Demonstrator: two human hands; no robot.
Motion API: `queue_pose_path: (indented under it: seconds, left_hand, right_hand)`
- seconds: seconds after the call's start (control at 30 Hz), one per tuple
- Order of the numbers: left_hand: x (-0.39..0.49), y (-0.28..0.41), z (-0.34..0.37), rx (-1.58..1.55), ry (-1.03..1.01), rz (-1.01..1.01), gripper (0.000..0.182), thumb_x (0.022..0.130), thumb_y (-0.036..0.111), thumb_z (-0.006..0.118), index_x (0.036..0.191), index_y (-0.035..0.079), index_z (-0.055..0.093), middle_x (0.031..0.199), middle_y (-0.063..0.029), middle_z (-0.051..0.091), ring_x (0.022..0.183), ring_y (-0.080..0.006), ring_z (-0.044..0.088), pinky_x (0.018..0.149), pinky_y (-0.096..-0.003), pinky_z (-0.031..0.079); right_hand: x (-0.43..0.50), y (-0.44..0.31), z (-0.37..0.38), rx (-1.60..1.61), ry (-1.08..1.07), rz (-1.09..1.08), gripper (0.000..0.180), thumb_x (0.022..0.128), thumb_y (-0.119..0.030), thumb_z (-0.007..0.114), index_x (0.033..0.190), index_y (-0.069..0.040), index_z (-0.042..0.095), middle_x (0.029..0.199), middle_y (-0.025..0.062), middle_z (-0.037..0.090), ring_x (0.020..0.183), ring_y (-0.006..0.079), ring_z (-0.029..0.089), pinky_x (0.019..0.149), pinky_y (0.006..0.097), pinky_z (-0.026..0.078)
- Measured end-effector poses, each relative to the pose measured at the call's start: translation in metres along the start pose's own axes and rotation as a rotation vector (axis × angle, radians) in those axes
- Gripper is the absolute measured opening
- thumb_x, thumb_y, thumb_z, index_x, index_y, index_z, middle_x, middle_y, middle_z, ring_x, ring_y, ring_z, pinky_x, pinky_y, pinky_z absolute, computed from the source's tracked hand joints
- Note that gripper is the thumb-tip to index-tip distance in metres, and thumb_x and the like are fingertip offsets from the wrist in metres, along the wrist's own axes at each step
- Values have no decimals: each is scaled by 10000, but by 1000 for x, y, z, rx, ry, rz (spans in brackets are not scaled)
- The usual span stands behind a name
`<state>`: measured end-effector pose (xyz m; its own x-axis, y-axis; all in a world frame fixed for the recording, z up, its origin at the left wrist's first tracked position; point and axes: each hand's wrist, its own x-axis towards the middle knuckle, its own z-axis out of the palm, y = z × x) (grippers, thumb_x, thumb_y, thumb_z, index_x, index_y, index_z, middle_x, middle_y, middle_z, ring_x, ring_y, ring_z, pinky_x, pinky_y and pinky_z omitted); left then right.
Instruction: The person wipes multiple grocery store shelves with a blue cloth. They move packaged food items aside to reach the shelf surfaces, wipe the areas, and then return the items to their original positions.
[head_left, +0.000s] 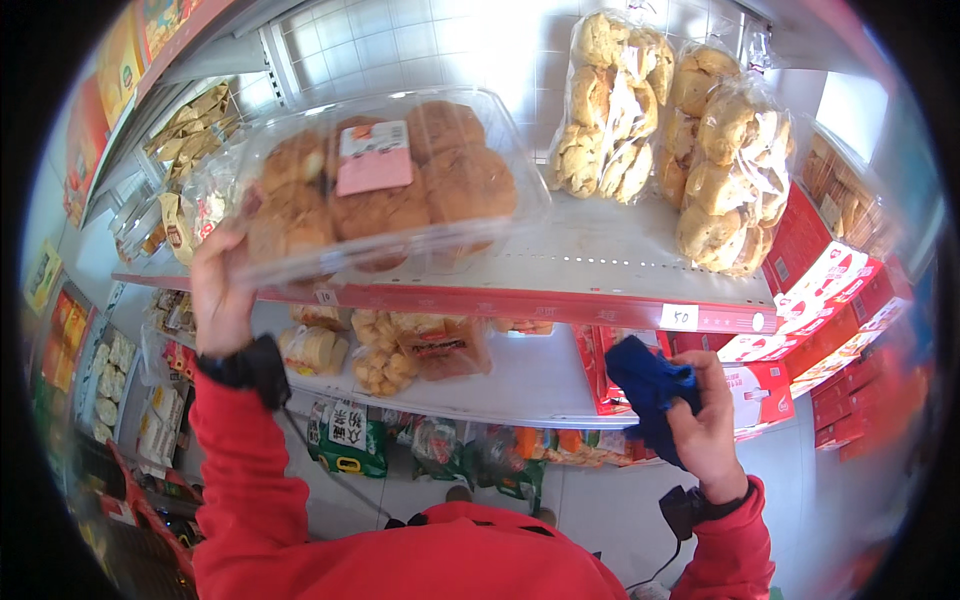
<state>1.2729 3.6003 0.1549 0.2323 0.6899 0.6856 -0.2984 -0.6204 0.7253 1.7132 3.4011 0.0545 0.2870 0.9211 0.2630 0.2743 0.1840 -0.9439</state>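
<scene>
A clear plastic clamshell box of brown round pastries (382, 187), with a pink and white label on its lid, is held at its left end by my left hand (221, 289). The box is tilted, in front of and over the upper metal shelf (570, 232). My right hand (709, 420) grips a crumpled dark blue cloth (652, 390) in front of the right part of the lower shelf. Behind, on the upper shelf, stand clear bags of pale round baked goods (611, 112), with more such bags (735, 180) nearer the shelf's right end.
The upper shelf has a red front rail (487, 300) with price cards. Packaged bread (311, 349) and bagged snacks (382, 352) lie on the lower shelf (510, 386). Red and white boxes (825, 292) are stacked at the right. Brown packets (195, 127) stand at the left. Green bags (349, 442) lie below.
</scene>
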Motion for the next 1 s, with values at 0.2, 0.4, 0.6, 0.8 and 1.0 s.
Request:
queue_pose_path:
  seconds: [0.2,0.4,0.6,0.8,1.0]
  left_hand:
    - [87,-99,-35,-219,218,-322,320,832,79,590,1142,0,587,1160,-152,633,1076,-264,603,967,-420,464]
    - [103,-176,-76,-367,218,-511,101,879,62,580,967,25,614,980,-87,658,900,-194,610,822,-371,508]
    - [103,-185,-48,-348,261,-577,196,973,197,566,1084,42,615,1081,-94,648,953,-178,595,853,-356,486]
    - [40,-136,-49,-283,316,-454,350,983,198,556,1274,6,539,1257,-99,602,1187,-221,543,1025,-369,421]
    - [-61,-85,-49,-251,429,-501,359,974,137,548,1298,-12,505,1330,-206,557,1195,-275,580,1020,-377,475]
  right_hand:
    - [-20,2,-27,162,192,187,356,818,91,462,1158,-8,487,1038,79,601,940,119,565,838,245,467]
    - [20,-15,-39,136,337,65,250,902,39,482,1150,13,485,980,82,626,855,100,588,741,230,487]
    - [120,-10,-4,-280,221,-153,470,910,-159,606,1309,48,468,1078,198,625,985,245,628,882,376,511]
    - [174,50,48,-1159,-239,-550,496,859,-136,563,1258,145,472,1224,368,508,1122,501,527,1005,471,437]
    - [254,67,27,-1388,-155,-34,381,846,-82,496,1126,174,530,1118,388,547,922,462,643,815,476,550]
